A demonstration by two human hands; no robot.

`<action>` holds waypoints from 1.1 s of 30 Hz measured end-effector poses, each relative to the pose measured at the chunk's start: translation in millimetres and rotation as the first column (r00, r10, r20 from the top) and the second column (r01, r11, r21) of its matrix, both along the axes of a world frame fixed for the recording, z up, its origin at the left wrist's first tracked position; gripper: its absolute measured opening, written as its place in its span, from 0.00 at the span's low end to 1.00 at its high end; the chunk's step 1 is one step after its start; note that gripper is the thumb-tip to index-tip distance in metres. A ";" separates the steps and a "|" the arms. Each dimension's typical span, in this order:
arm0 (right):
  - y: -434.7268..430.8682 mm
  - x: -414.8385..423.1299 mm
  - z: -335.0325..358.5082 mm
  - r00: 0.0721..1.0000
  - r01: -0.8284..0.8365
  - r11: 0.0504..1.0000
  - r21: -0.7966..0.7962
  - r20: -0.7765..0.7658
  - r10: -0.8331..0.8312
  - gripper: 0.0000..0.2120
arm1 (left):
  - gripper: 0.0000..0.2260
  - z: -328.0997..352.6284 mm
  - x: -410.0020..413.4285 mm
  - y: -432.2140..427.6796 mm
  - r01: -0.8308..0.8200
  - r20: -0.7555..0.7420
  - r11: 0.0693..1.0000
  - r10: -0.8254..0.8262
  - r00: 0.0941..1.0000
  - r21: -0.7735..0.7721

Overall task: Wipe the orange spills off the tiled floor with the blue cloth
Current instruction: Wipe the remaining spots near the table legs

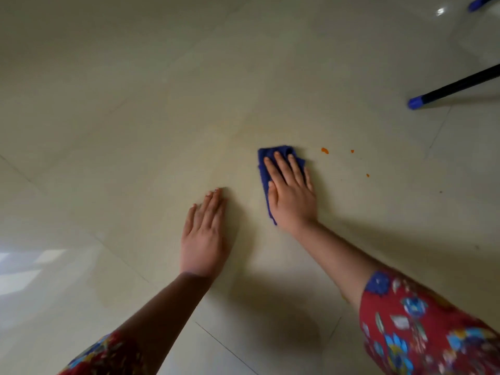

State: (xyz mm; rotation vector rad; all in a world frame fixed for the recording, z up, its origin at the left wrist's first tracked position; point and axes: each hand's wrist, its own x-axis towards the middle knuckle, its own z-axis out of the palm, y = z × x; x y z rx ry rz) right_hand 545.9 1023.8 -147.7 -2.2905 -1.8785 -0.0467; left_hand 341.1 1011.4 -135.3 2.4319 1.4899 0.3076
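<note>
Your left sleeve (108, 355) fills the lower left corner, nearest the lens. The bare forearm runs up from it to your left hand (203, 234), which lies flat on the floor (121, 136) near mid-frame. Its fingers are straight and together, and it holds nothing.

Just right of it and a little higher, the cloth (263, 171) lies folded on the tile. Its long axis runs up the frame, roughly in line with your right forearm. Your right hand (290, 196) presses flat on top, fingers straight and slightly spread, none curled round the fabric. The two hands are near each other but apart.

The spills (324, 150) all lie right of the cloth. A blob (325, 151) sits near its upper right corner, level with your fingertips and not touching. A fleck (352, 151) lies further right at the same height, and a speck (367, 175) lies lower and further right again.

The coming stroke therefore looks like a sideways sweep to the right with the cloth's long edge leading, and your right hand is plainly the nearer one. I judge the job nearly finished, with only these three marks left.

A black leg (460, 85) with a blue tip stands at the right edge, well apart from the spills. Your right sleeve (422, 328) fills the lower right corner.
</note>
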 end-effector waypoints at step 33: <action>-17.7 140.3 -2.0 0.943 0.330 0.944 0.001 -0.036 -0.330 0.24 | 0.27 -5.1 113.1 7.4 0.163 -0.063 0.983 -0.168 0.984 -0.084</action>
